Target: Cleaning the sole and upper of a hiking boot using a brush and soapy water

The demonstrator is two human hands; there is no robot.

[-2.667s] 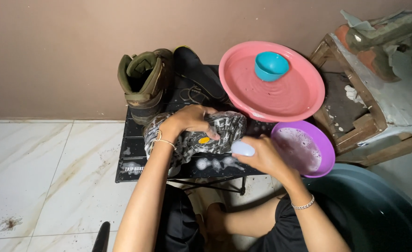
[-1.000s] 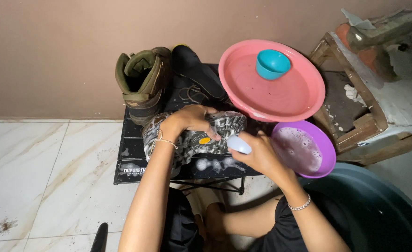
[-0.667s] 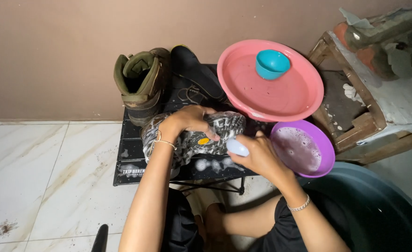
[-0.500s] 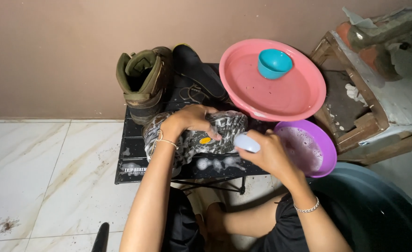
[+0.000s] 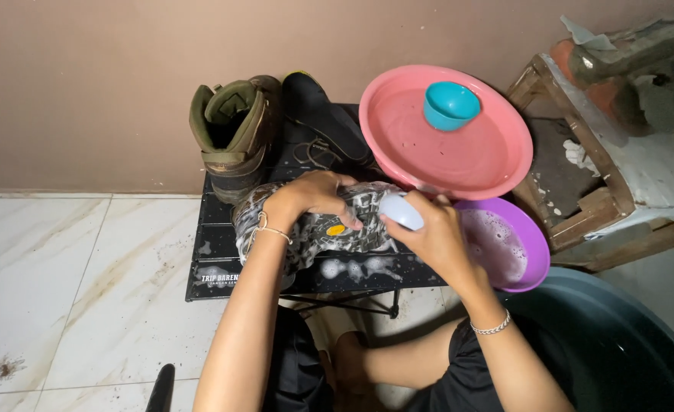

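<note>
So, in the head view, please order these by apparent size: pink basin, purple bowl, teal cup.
1. Pink basin, clearly the largest.
2. Purple bowl, partly hidden by the right hand.
3. Teal cup, the smallest.

Two boots (image 5: 234,133), three basins (image 5: 443,145), one cup (image 5: 450,104), one brush (image 5: 400,210).

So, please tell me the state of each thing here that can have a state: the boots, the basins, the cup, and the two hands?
Soapy boot: on its side on the black table, sole up, foamy.
Other boot: upright, top open, untouched.
Pink basin: tilted, wet.
Blue cup: lying in the pink basin.
Purple basin: holds suds.
Left hand: gripping the soapy boot.
Right hand: closed on a white brush.
</note>
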